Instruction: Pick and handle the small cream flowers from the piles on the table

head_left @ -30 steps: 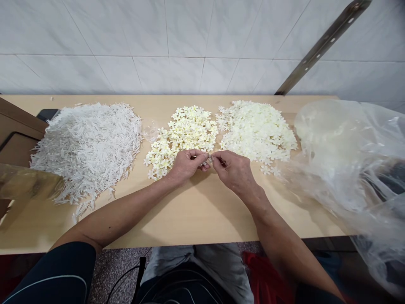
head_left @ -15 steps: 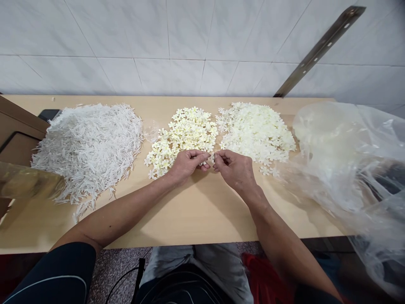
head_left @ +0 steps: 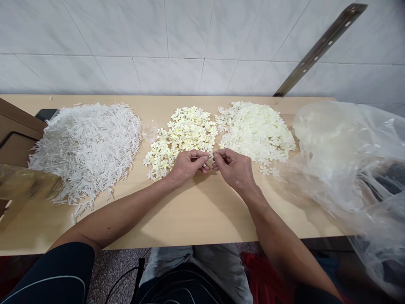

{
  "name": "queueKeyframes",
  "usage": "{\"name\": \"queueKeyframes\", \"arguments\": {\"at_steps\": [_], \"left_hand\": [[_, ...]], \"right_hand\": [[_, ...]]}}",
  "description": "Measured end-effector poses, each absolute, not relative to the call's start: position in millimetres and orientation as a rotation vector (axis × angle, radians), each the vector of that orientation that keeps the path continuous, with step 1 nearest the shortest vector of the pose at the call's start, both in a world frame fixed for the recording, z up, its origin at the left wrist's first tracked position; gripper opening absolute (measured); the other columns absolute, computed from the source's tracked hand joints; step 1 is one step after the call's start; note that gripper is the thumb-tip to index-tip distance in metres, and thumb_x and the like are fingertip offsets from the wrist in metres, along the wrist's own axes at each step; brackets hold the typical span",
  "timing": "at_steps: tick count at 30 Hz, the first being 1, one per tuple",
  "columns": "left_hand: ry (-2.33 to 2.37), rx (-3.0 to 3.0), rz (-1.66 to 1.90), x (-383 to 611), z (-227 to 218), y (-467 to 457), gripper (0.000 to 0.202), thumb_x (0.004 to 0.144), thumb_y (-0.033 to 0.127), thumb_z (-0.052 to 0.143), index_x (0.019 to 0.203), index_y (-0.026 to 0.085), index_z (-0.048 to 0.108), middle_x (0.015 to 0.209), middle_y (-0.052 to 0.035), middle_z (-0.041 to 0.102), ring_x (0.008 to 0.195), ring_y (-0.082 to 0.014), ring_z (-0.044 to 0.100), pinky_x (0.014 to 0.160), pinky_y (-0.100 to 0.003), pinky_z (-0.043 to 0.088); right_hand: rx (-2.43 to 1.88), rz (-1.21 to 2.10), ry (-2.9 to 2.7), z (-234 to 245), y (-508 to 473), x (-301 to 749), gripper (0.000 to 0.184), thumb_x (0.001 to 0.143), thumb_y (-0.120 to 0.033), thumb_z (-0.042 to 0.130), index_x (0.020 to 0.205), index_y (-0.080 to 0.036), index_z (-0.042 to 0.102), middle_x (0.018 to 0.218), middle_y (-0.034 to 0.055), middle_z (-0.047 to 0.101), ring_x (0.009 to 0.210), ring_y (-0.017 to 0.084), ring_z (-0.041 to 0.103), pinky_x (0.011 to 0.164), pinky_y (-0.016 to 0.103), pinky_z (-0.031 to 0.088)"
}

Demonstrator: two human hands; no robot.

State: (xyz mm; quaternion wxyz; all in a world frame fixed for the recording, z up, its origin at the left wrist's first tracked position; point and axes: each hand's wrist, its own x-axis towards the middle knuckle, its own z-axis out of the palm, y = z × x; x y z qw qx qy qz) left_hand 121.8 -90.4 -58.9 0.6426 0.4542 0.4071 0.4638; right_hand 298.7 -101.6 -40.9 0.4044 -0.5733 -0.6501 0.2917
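My left hand [head_left: 191, 164] and my right hand [head_left: 232, 166] meet fingertip to fingertip over the front of the table, both closed in a pinch. Whatever sits between the fingertips is too small to make out. Just behind my left hand lies a heap of small cream flowers with yellow centres [head_left: 186, 133]. A larger pile of pale flower petals [head_left: 257, 131] spreads behind my right hand. Farther left is a big heap of thin white stems [head_left: 88, 143].
A large clear plastic bag [head_left: 341, 156] covers the table's right end. On the left are a brown cardboard box [head_left: 20, 126], a roll of clear tape [head_left: 30, 183] and a dark flat object [head_left: 47, 114]. A metal bracket [head_left: 319, 50] leans against the tiled wall [head_left: 186, 38].
The view has shifted very slightly. Both hands stay pinched together in nearly the same spot, with only tiny finger movement.
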Motion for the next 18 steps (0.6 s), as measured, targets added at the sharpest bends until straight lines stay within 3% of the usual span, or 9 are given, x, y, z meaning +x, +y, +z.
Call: {"name": "queueKeyframes", "arguments": {"at_steps": [18], "left_hand": [[0.923, 1.095, 1.096, 123.4, -58.8, -91.8, 0.026, 0.083, 0.034, 0.080, 0.091, 0.009, 0.079, 0.072, -0.0063, 0.074, 0.060, -0.0131, 0.067, 0.062, -0.026, 0.058]], "right_hand": [[-1.419, 0.750, -1.636, -51.9, -99.4, 294.9, 0.017, 0.096, -0.035, 0.064, 0.091, -0.022, 0.073, 0.075, 0.0036, 0.077, 0.066, 0.021, 0.075, 0.064, 0.033, 0.061]]}}
